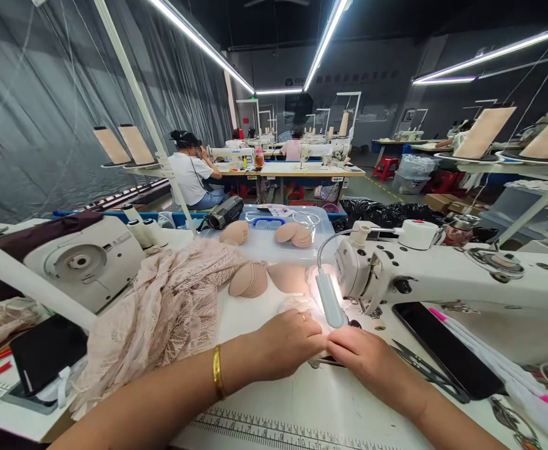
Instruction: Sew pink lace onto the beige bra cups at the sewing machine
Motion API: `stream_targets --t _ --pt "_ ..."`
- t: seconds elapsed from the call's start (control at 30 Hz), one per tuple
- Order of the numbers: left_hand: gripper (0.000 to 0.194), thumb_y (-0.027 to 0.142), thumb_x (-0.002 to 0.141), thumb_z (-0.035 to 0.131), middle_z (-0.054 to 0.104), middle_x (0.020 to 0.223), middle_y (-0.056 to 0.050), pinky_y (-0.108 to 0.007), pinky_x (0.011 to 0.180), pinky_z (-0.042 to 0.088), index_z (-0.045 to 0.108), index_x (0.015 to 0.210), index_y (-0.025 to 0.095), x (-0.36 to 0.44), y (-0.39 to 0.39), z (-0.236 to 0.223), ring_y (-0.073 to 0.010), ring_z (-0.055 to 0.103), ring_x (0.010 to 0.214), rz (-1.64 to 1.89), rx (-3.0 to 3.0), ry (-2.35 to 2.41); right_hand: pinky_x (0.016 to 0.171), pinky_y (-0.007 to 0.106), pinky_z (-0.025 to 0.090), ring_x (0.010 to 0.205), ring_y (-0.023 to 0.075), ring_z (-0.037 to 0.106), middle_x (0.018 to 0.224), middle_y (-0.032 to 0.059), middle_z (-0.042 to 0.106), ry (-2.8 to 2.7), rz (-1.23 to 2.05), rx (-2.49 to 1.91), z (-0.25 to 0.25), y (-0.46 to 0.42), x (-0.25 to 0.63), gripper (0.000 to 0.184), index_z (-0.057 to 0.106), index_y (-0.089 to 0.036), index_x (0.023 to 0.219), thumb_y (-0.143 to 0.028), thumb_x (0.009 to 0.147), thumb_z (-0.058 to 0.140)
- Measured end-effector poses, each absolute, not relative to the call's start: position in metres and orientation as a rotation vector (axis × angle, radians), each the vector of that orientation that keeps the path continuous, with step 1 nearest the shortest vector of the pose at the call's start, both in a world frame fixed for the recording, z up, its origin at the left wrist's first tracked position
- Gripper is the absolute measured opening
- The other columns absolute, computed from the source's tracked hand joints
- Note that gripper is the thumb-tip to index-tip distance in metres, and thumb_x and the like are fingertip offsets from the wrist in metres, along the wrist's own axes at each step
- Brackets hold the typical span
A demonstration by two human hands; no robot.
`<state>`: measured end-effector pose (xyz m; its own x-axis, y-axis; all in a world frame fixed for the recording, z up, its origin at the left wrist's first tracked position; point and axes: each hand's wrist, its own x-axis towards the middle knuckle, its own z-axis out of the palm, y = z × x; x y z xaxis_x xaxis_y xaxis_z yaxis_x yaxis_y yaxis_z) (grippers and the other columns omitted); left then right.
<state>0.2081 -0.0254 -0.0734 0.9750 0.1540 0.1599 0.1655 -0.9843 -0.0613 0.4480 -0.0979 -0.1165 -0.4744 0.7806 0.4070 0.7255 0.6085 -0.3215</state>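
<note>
My left hand (286, 344), wearing a ring and a gold bracelet, is closed at the edge of pale pink lace fabric (295, 304) in front of the sewing machine (356, 272). Its fingertips meet those of my right hand (368, 356), whose fingers are pressed together; what they pinch is hidden. A lit lamp (329, 299) on a bent neck hangs just above both hands and hides the needle area. Behind the lace lies a large beige moulded cup (289, 277). To its left is a fanned stack of beige cup pads (249, 279).
Heaped lace (161, 306) covers the table's left side. Right of my hands lie black scissors (431, 372), a phone (447, 350) and white cloth strips (499, 369). A clear plastic box (264, 250) bearing more pads stands behind. A person in white (192, 172) sits further back.
</note>
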Motion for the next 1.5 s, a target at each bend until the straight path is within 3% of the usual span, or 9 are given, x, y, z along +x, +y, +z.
stream_targets --t 0.13,0.2,0.3,0.57,0.87,1.37,1.5 --pt "0.016 0.006 0.09 0.062 0.069 0.086 -0.004 -0.034 0.064 0.041 0.056 0.083 0.02 0.222 -0.007 -0.103 -0.0192 0.059 0.074 -0.354 -3.011 -0.227 0.073 0.03 0.055 0.097 0.0216 0.069 0.112 0.0044 0.077 -2.368 0.085 -1.103 -0.126 -0.097 0.465 0.035 0.067 -0.027 0.121 -0.01 0.109 0.038" --pt "0.02 0.006 0.088 0.062 0.066 0.085 -0.004 -0.035 0.065 0.041 0.053 0.078 0.021 0.223 -0.003 -0.114 -0.0194 0.056 0.074 -0.41 -2.989 -0.24 0.074 0.032 0.054 0.1 0.0233 0.068 0.111 0.007 0.075 -2.367 0.02 -1.103 -0.133 -0.097 0.471 0.039 0.066 -0.025 0.128 -0.006 0.107 0.04" --pt "0.022 0.005 0.089 0.06 0.065 0.085 -0.004 -0.034 0.068 0.044 0.051 0.079 0.021 0.222 -0.004 -0.122 -0.0195 0.053 0.074 -0.487 -3.016 -0.261 0.072 0.032 0.054 0.095 0.0233 0.067 0.102 0.0068 0.072 -2.363 -0.001 -1.146 -0.141 -0.098 0.477 0.037 0.067 -0.024 0.127 -0.005 0.106 0.043" --pt "0.016 0.005 0.091 0.052 0.067 0.091 -0.008 -0.035 0.08 0.051 0.059 0.094 0.019 0.227 -0.005 -0.123 -0.0225 0.057 0.082 -0.507 -3.111 -0.345 0.06 0.029 0.052 0.09 0.0227 0.069 0.105 0.0084 0.073 -2.367 0.052 -1.215 -0.143 -0.098 0.478 0.038 0.069 -0.024 0.124 -0.006 0.104 0.042" --pt "0.023 0.009 0.1 0.046 0.065 0.087 -0.007 -0.035 0.077 0.05 0.056 0.082 0.019 0.23 -0.009 -0.119 -0.0206 0.052 0.077 -0.619 -3.081 -0.343 0.05 0.026 0.045 0.084 0.0219 0.063 0.106 0.008 0.072 -2.381 -0.004 -1.204 -0.139 -0.098 0.476 0.045 0.059 -0.024 0.136 -0.002 0.101 0.04" --pt "0.021 0.007 0.097 0.054 0.068 0.092 -0.005 -0.038 0.07 0.043 0.057 0.082 0.021 0.241 0.022 -0.109 -0.0206 0.056 0.079 -0.454 -3.052 -0.163 0.049 0.033 0.031 0.053 0.0161 0.044 0.092 0.0019 0.064 -2.321 -0.128 -1.332 -0.147 -0.097 0.474 0.024 0.053 -0.027 0.095 -0.01 0.106 0.039" --pt "0.022 0.012 0.102 0.053 0.068 0.093 -0.005 -0.039 0.073 0.042 0.06 0.083 0.02 0.243 0.028 -0.105 -0.0207 0.058 0.082 -0.418 -3.031 -0.181 0.049 0.034 0.029 0.049 0.0154 0.038 0.092 0.0019 0.064 -2.328 -0.207 -1.344 -0.154 -0.096 0.475 0.023 0.057 -0.025 0.104 -0.011 0.106 0.039"
